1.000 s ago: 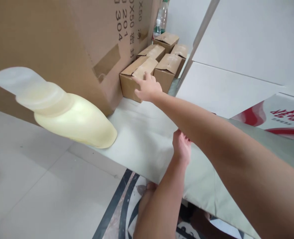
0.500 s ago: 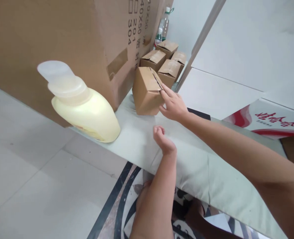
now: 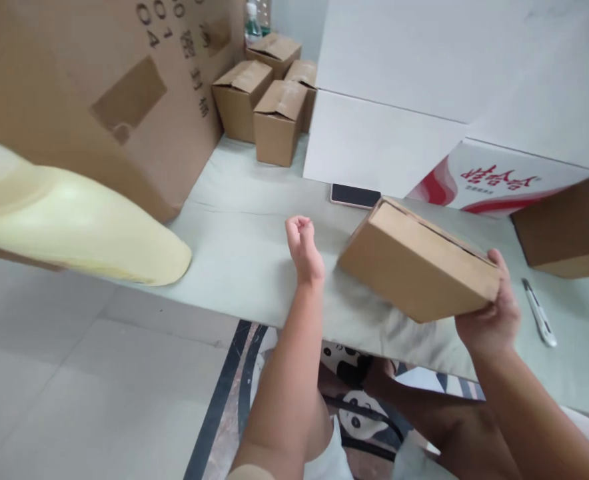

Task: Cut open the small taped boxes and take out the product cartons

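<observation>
The right hand [image 3: 489, 317] is gripping a small box [image 3: 417, 263] by its near right end, with the fingers curling over the top corner and the palm sitting under the end face. The box is tilting, its far left end dipping toward the mat [image 3: 244, 247] and its right end being held higher; whether that low end is touching the mat cannot be told. Most of the box is reaching out to the left of the grip, so the hand is holding only one end.

The left hand [image 3: 303, 245] is hovering over the mat just left of the box, apart from it, fingers curled loosely into a half-closed fist and holding nothing.

A phone [image 3: 354, 195] is lying flat on the mat just beyond the box. A knife [image 3: 539, 312] is lying on the mat to the right of the gripping hand. Three more small cartons [image 3: 264, 100] are standing together at the far end of the mat, beside a big carton [image 3: 74, 100] on the left. A pale yellow bottle [image 3: 74, 227] is showing blurred at the left edge of the mat. A white and red carton [image 3: 494, 183] is sitting behind the held box, and another brown carton [image 3: 569, 233] is showing at the right edge.
</observation>
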Demonstrator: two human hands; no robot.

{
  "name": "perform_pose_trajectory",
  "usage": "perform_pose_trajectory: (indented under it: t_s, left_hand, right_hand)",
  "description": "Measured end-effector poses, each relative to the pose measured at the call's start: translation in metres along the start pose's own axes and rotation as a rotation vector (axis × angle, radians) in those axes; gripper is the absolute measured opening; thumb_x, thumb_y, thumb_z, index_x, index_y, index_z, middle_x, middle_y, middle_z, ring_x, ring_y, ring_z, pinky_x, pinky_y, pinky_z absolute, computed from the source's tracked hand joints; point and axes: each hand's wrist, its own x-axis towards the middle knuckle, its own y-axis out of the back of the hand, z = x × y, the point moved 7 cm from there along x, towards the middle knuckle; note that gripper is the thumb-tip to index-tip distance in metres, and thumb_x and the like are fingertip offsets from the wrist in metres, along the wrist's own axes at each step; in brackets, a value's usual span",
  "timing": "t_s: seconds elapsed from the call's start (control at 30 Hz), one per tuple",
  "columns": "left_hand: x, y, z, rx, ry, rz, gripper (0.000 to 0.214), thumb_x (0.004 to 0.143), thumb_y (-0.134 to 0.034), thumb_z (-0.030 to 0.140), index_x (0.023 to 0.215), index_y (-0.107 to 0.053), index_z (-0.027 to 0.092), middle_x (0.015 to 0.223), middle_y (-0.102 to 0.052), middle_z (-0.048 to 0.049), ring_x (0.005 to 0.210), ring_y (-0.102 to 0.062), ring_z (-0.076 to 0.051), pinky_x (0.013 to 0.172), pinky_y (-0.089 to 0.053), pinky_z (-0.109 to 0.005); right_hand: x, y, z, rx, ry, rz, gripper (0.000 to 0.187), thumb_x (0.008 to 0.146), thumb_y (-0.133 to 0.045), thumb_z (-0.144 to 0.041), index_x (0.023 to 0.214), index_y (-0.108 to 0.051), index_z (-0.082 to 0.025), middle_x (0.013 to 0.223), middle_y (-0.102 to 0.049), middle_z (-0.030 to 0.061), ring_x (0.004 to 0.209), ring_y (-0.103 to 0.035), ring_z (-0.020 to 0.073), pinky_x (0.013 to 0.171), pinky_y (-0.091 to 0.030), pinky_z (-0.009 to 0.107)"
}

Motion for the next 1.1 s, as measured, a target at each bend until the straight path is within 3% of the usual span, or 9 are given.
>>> perform_pose_trajectory:
  t_s: [0.1,0.27,0.33,0.43,0.53,0.7,0.8,0.93,1.1]
  left_hand:
    - [-0.014,-0.037,-0.018,-0.021,0.041,-0.230,0.030,0.080,-0.062,0.051,0.091,-0.056,0.023,0.103,-0.059,-0.0056,0.103,-0.058,-0.020,0.095,-0.043,-0.032]
    - [-0.053,-0.090,-0.036,0.029,-0.032,-0.715,0.056,0.077,-0.069,0.068,0.116,-0.064,0.029,0.139,-0.061,-0.0090,0.134,-0.054,-0.026,0.112,-0.040,-0.037]
    - [-0.063,-0.100,-0.040,0.049,-0.079,-0.801,0.061,0.074,-0.073,0.069,0.121,-0.064,0.031,0.139,-0.061,-0.0083,0.131,-0.056,-0.027,0.113,-0.042,-0.039]
    - [-0.066,-0.108,-0.047,0.080,-0.087,-0.801,0.061,0.071,-0.078,0.066,0.122,-0.064,0.033,0.132,-0.062,-0.0062,0.120,-0.060,-0.025,0.107,-0.048,-0.037]
    - [-0.066,-0.115,-0.054,0.054,-0.051,-0.812,0.061,0.070,-0.080,0.063,0.121,-0.065,0.035,0.128,-0.063,-0.0044,0.114,-0.062,-0.023,0.101,-0.051,-0.036]
    - [-0.071,-0.127,-0.060,-0.014,-0.012,-0.836,0.060,0.066,-0.084,0.059,0.118,-0.068,0.036,0.120,-0.063,-0.0027,0.106,-0.063,-0.020,0.093,-0.054,-0.032]
    - [-0.075,-0.133,-0.063,-0.014,-0.003,-0.820,0.059,0.065,-0.083,0.060,0.117,-0.069,0.036,0.119,-0.062,-0.0034,0.105,-0.063,-0.021,0.091,-0.055,-0.032]
    - [-0.081,-0.140,-0.066,-0.001,-0.002,-0.843,0.059,0.065,-0.082,0.061,0.117,-0.068,0.036,0.120,-0.061,-0.0033,0.106,-0.062,-0.022,0.094,-0.055,-0.034]
    - [-0.090,-0.142,-0.068,0.032,-0.003,-0.895,0.064,0.066,-0.082,0.064,0.120,-0.062,0.036,0.121,-0.058,-0.0034,0.112,-0.061,-0.025,0.101,-0.051,-0.039]
  right_hand:
    - [-0.006,0.027,0.015,0.149,-0.146,0.093,0.060,0.080,-0.054,-0.054,0.137,-0.056,-0.039,0.141,-0.059,0.0022,0.137,-0.056,0.0291,0.120,-0.039,0.060]
    - [-0.003,0.035,0.027,0.185,-0.230,0.106,0.048,0.073,-0.063,-0.060,0.111,-0.057,-0.031,0.128,-0.065,0.0058,0.119,-0.065,0.0272,0.106,-0.052,0.054]
    - [0.002,0.040,0.032,0.184,-0.242,0.113,0.054,0.071,-0.061,-0.066,0.110,-0.053,-0.030,0.127,-0.065,0.0082,0.117,-0.066,0.0279,0.103,-0.054,0.052]
    - [0.011,0.069,0.040,0.110,-0.226,0.174,0.052,0.079,-0.045,-0.070,0.109,-0.053,-0.028,0.126,-0.065,0.0109,0.122,-0.064,0.0290,0.106,-0.053,0.055]
    - [0.019,0.117,0.047,-0.319,-0.183,0.249,0.041,0.087,-0.043,-0.059,0.112,-0.059,-0.031,0.127,-0.063,0.0113,0.132,-0.057,0.0292,0.118,-0.042,0.054]
    - [0.013,0.176,0.092,-0.878,-0.522,0.175,0.064,0.079,-0.058,-0.042,0.138,-0.060,-0.019,0.158,-0.037,0.0221,0.149,-0.035,0.0419,0.124,-0.025,0.061]
    - [0.011,0.184,0.108,-0.868,-0.574,0.081,0.052,0.079,-0.057,-0.036,0.126,-0.066,-0.015,0.154,-0.043,0.0204,0.144,-0.041,0.0410,0.122,-0.029,0.059]
    - [0.014,0.188,0.102,-0.719,-0.565,0.104,0.032,0.074,-0.056,-0.026,0.105,-0.066,-0.020,0.128,-0.057,0.0203,0.122,-0.053,0.0348,0.114,-0.034,0.053]
    - [0.015,0.182,0.101,-0.497,-0.659,0.198,0.040,0.065,-0.056,-0.024,0.105,-0.058,-0.026,0.088,-0.062,0.0085,0.079,-0.054,0.0219,0.090,-0.044,0.044]
